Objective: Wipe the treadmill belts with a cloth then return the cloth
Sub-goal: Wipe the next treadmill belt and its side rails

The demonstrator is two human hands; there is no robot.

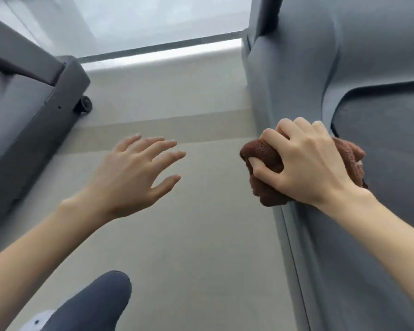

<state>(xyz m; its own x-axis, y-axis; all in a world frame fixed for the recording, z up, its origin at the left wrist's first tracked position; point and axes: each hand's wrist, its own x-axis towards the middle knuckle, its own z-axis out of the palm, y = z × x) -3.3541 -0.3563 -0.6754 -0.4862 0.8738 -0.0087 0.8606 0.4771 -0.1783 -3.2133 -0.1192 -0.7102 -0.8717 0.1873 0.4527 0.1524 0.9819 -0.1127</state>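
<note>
My right hand [306, 161] grips a bunched brown cloth [264, 166] and holds it against the left side rail of the grey treadmill [325, 235] on the right. The darker treadmill belt [387, 149] lies just right of the cloth, bordered by a curved grey housing. My left hand [134, 173] hovers over the floor between the two machines, fingers spread and holding nothing.
A second grey treadmill [22, 115] stands at the left, with a small black wheel [84, 104] at its front corner. Pale floor [189, 235] runs between the machines up to a window sill. My knee in dark trousers [93, 304] shows at the bottom.
</note>
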